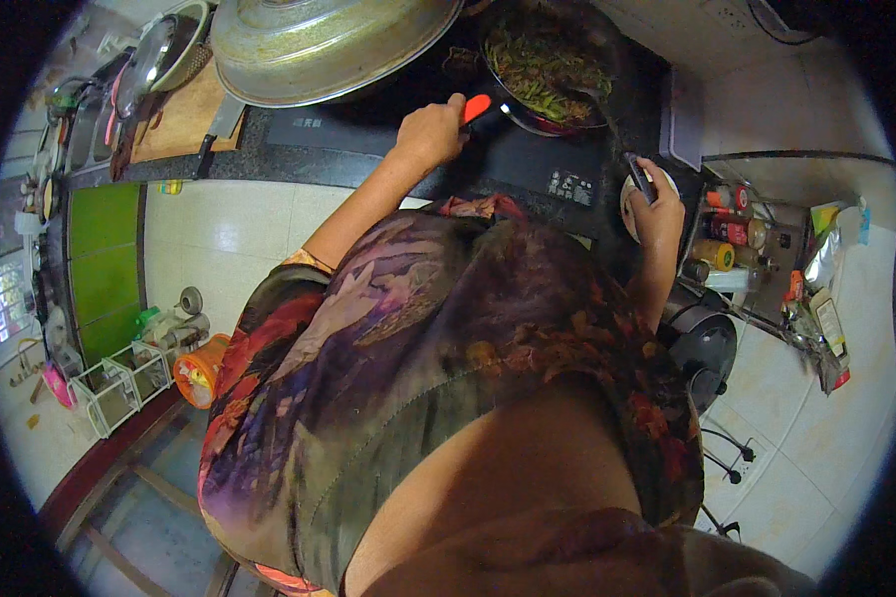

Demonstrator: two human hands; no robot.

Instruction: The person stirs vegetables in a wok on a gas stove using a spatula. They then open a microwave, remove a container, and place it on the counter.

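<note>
A frying pan [535,127] with a red outer side stands on the black cooktop [508,160] and holds chopped green food [549,78]. My left hand [431,133] is closed around the pan's red handle [477,109]. In my right hand [661,205] is the dark handle of a cooking utensil [640,177], whose far end reaches into the food and is hard to make out. Under and beside my right hand lies a round pale dish [630,205], partly covered by it.
A large domed metal lid [328,48] sits left of the pan. Farther left are a kitchen knife [220,130], a wooden cutting board [183,119] and a glass lid [145,63]. A rack of condiment jars [717,254] and a black appliance [698,351] stand at right.
</note>
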